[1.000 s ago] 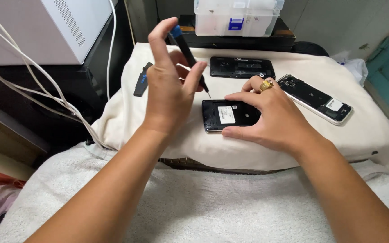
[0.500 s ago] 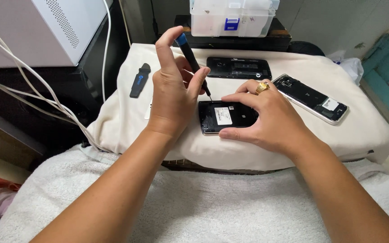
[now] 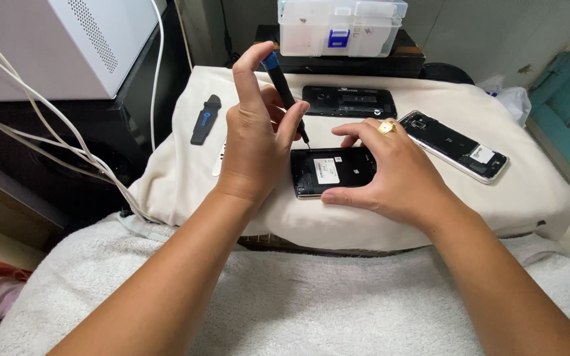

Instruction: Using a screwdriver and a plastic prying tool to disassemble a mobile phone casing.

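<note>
Head view: the left hand [image 3: 255, 148] is raised over a cream cloth [image 3: 536, 191] that covers the bench, its fingers [image 3: 251, 66] clenched around a slim black screwdriver [image 3: 288, 99] with a blue cap. The index finger presses on the cap and the thumb and other fingers pinch the shaft. The screwdriver leans, with its tip down at the upper left edge of an opened black phone [image 3: 328, 171]. This phone lies flat near the front middle of the cloth, its back cover off and a white label showing inside.

The right hand [image 3: 394, 175] grasps that phone from the right side, thumb along the near edge and fingers curled over the far edge; a gold ring [image 3: 386, 127] sits on 1 finger.

Behind lies a black back cover [image 3: 349, 101], and to the right a second opened phone [image 3: 456, 146] lies at a slant. A dark pry tool [image 3: 205, 119] rests at the cloth's left. A clear plastic box [image 3: 338, 26] stands at the back, a white towel [image 3: 285, 296] lies in front, and white cables [image 3: 41, 132] run at the left.
</note>
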